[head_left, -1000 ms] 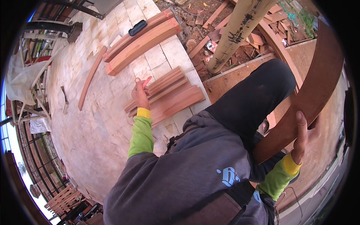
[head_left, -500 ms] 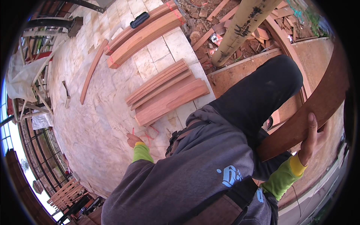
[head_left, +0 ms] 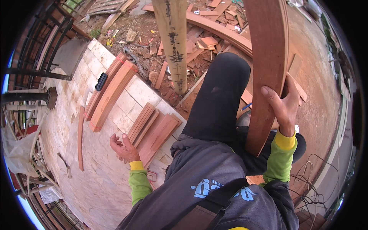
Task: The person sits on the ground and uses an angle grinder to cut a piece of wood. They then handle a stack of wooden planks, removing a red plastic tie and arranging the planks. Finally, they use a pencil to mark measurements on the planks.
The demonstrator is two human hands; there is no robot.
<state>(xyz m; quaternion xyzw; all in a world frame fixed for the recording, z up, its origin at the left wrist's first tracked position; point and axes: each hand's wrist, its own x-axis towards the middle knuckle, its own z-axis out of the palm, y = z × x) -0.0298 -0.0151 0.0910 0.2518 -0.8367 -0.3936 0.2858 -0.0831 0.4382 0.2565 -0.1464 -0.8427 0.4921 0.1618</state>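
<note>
A long, dark reddish-brown wooden plank stands up in front of me, its lower end at my bent leg. My right hand grips its edge, thumb on the broad face and fingers partly hidden behind. On the left, my left hand is raised with loosely bent fingers apart and nothing in them. Closest to that hand lies a group of short wooden boards on the pale tiles. I cannot tell whether the hand touches them.
Two thick wooden beams lie farther left, with a black case on one. A thin wood strip is nearby. Ahead rises a round post beside scattered wood offcuts. Loose cables lie at lower right.
My view has swung to the right. In it the plank now stands more upright, still in my right hand. My left hand has lifted and its fingers have spread.
</note>
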